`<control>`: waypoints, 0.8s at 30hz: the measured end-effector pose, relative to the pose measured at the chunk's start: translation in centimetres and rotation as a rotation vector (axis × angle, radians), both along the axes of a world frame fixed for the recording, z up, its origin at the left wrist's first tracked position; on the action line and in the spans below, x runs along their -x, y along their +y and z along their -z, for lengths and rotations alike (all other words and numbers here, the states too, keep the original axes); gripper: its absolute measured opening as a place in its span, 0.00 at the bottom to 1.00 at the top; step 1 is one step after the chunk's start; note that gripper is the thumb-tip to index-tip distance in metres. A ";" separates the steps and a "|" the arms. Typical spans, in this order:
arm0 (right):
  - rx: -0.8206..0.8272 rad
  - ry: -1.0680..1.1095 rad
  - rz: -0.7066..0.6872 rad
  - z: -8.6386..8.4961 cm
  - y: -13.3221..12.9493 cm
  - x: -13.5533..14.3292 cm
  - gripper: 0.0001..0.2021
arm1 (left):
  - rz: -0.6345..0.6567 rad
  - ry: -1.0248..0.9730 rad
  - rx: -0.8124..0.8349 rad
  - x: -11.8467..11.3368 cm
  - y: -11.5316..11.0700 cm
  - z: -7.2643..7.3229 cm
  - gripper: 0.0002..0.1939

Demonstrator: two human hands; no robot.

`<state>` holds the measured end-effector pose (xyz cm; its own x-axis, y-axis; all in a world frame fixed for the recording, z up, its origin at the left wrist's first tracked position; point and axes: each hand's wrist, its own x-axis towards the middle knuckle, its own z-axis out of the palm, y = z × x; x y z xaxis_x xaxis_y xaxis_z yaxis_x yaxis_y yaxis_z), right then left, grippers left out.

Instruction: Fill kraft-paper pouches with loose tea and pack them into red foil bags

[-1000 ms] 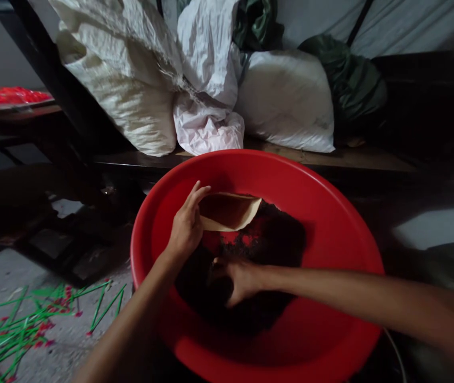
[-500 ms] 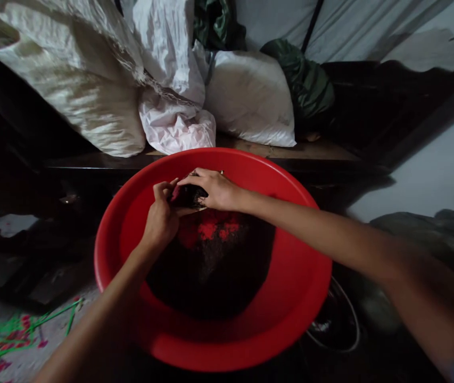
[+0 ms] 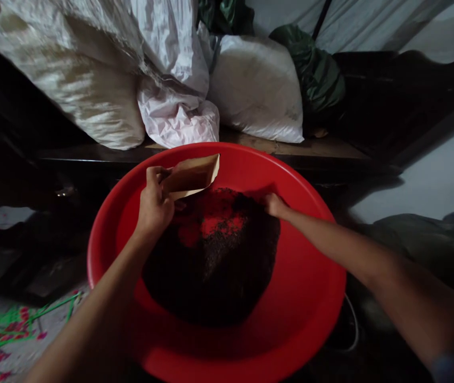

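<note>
My left hand [image 3: 155, 207] is closed on the side of a brown paper pouch [image 3: 192, 178], tilted with its mouth gaping toward the right. It hangs over the far left part of a large red plastic basin [image 3: 302, 298]. A heap of dark, loose, crumbly material [image 3: 211, 282] covers the basin's bottom, with red showing through in a thin patch. At the heap's right edge my right hand [image 3: 277, 206] reaches into the dark material. Its fingers are hidden there, so I cannot see what they hold.
Behind the basin, a dark wooden bench [image 3: 330, 149] carries a cream woven sack [image 3: 91, 90], a white sack [image 3: 256, 88] and a dark green bundle [image 3: 314, 74]. Green sticks with pink-red bits [image 3: 15, 330] lie on the floor at lower left.
My right hand has left the pouch and moved right and slightly down to the heap. The pouch's open mouth now shows, still in my left hand.
</note>
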<state>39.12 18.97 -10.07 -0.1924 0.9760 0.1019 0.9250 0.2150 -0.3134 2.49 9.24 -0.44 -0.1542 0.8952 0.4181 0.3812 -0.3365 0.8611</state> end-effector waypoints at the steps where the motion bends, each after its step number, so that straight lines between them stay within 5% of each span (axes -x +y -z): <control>1: 0.058 -0.027 -0.003 1.2 -0.3 -0.2 0.16 | 0.003 0.029 -0.009 0.1 -0.3 0.2 0.27; 6: 0.197 -0.145 0.036 5.2 -4.7 1.9 0.31 | -0.047 0.111 -0.134 0.5 -1.0 0.8 0.29; 10: 0.208 -0.112 -0.063 6.3 -9.7 4.7 0.25 | -0.061 0.093 -0.137 0.5 -1.2 1.0 0.32; 16: 0.366 0.268 -0.296 5.0 -14.7 9.2 0.27 | -0.048 0.142 -0.190 0.0 -1.4 1.2 0.30; 21: 0.496 0.213 -0.465 2.6 -17.4 12.9 0.46 | 0.006 0.233 -0.231 -0.8 -1.7 0.9 0.30; 24: 0.469 0.216 -0.522 1.6 -18.1 14.2 0.39 | 0.022 0.257 -0.242 -1.2 -1.9 1.2 0.28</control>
